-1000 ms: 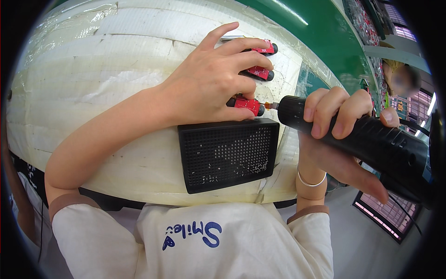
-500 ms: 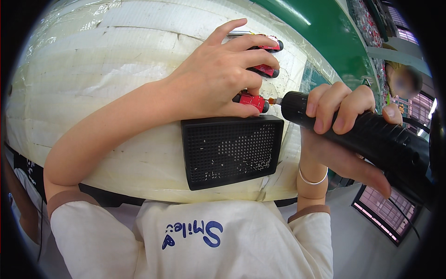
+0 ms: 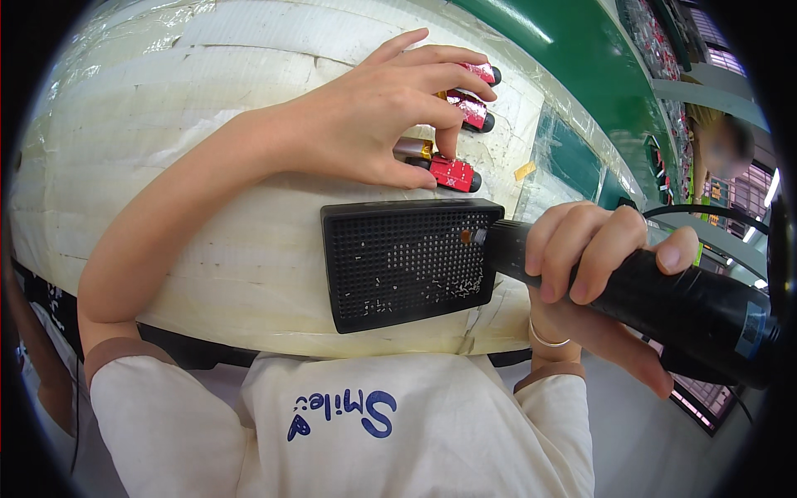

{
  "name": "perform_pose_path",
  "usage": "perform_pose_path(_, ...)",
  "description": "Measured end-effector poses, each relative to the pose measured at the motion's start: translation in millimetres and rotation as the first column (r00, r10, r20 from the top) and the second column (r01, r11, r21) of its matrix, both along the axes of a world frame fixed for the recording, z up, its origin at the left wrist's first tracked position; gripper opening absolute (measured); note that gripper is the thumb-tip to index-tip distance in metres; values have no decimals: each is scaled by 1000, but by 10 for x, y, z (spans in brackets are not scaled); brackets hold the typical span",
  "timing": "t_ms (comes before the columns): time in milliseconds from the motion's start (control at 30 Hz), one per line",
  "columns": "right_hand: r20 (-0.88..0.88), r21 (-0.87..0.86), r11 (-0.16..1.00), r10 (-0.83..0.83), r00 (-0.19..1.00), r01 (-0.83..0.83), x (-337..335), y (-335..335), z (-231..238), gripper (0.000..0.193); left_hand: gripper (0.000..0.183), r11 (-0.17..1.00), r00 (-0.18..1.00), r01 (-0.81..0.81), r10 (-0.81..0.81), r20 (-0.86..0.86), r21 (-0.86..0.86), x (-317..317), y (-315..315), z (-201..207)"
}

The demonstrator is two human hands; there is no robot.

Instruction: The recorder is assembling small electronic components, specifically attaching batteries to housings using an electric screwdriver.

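My left hand point(image 3: 374, 116) reaches over the table with thumb and index finger closed on the nearest small red part point(image 3: 453, 174), which has black rounded ends and a gold-and-silver cylinder beside it. Its other fingers stretch over two similar parts, the middle red part point(image 3: 471, 110) and the far red part point(image 3: 481, 75), which they partly hide. Wrapped in my right hand point(image 3: 589, 249) is a black electric screwdriver point(image 3: 664, 299). The tool's tip point(image 3: 473, 236) is at the right side of a black perforated screw tray point(image 3: 332, 274), among small silver screws standing in holes.
Loose screws point(image 3: 465, 289) lie in the tray's near right corner. A small yellow piece point(image 3: 525, 171) lies right of the red parts. Clear film covers the table's edge, beside a green surface point(image 3: 564, 58). Another person point(image 3: 722, 145) is at the far right; a cable point(image 3: 706, 212) runs there.
My right hand has brought the screwdriver tip from the nearest red part back toward me, to the screw tray. My left hand has shifted slightly left and away, with the red parts moving slightly.
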State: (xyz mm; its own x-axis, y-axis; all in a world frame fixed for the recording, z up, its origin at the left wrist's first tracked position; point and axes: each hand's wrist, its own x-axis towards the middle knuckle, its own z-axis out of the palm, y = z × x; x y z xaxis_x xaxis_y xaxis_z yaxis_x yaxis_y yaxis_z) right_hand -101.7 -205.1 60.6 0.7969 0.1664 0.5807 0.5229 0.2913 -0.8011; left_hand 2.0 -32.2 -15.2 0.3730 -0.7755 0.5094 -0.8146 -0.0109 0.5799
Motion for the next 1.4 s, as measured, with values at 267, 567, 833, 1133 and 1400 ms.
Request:
perform_pose_path(267,47,-53,999,14,999,-12,-5,-10,-26,78,18,1000,998,5,-5,56,0,-40,-27,22)
perform_pose_path(567,58,-118,991,68,996,-61,29,-52,244,77,18,1000,995,-5,4,103,11,-73,-78,50)
perform_pose_path(833,72,-127,989,89,993,-80,204,48,70,88,18,999,981,-42,45,189,-22,-88,-34,30)
perform_pose_path(1133,84,-175,982,87,993,-72,215,56,48,85,17,998,974,-37,49,221,-58,-92,-52,44)
perform_pose_path(1400,103,-144,990,13,995,2,136,95,113,82,16,990,994,-98,104,46,-106,-123,-104,51)
